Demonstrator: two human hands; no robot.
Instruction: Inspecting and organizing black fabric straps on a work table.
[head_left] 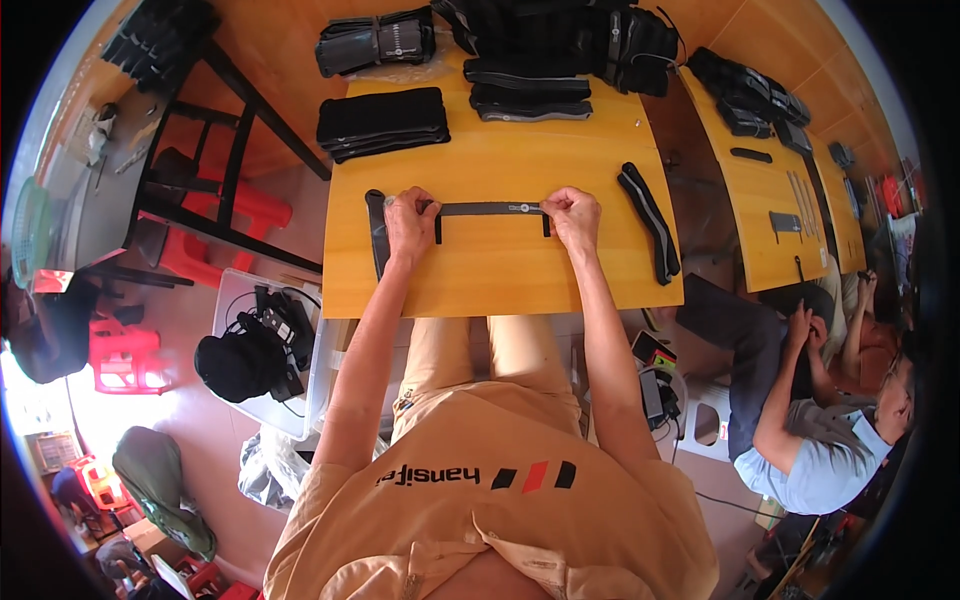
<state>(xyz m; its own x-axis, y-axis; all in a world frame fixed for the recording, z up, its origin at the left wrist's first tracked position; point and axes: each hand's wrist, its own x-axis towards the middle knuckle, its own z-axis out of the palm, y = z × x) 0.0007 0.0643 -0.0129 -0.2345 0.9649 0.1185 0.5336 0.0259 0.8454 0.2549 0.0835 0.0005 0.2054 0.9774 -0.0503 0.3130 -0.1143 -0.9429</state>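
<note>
Holding a dark grey strap (480,209) straight over the yellow table (460,280), with narrow pinches of left hand (408,226) and right hand (575,216) at its ends. Could slip or skew from a loose hold or uneven pull. At near left, inside a white bin (262,413), black cabled devices (285,322).

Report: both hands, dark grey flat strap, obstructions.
Left hand, right hand: pinching dark grey flat strap near opposite ends. Strap held straight over yellow wooden tabletop. Nothing seen blocking it; black grey-striped band lies right.
</note>
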